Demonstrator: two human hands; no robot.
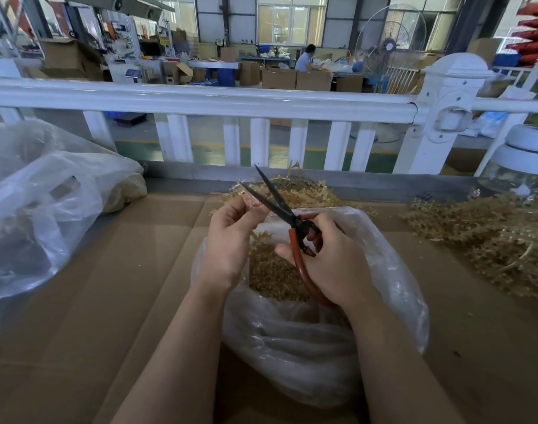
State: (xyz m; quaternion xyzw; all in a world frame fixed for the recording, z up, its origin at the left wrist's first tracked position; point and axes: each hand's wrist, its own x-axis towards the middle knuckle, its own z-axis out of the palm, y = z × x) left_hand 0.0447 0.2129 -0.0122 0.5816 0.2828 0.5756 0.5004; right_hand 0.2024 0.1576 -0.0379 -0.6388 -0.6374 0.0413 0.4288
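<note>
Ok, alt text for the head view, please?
A right hand holds open orange-handled scissors at a gold sprig pinched by the left hand, above a clear bag of gold cuttings on cardboard. More sprigs lie right; a white fence stands behind.

The left hand (231, 237) and right hand (335, 261) are seen bare, with slender fingers. The left forearm (182, 347) and right forearm (393, 362) are shown uncovered down to the lower edge of the view
</note>
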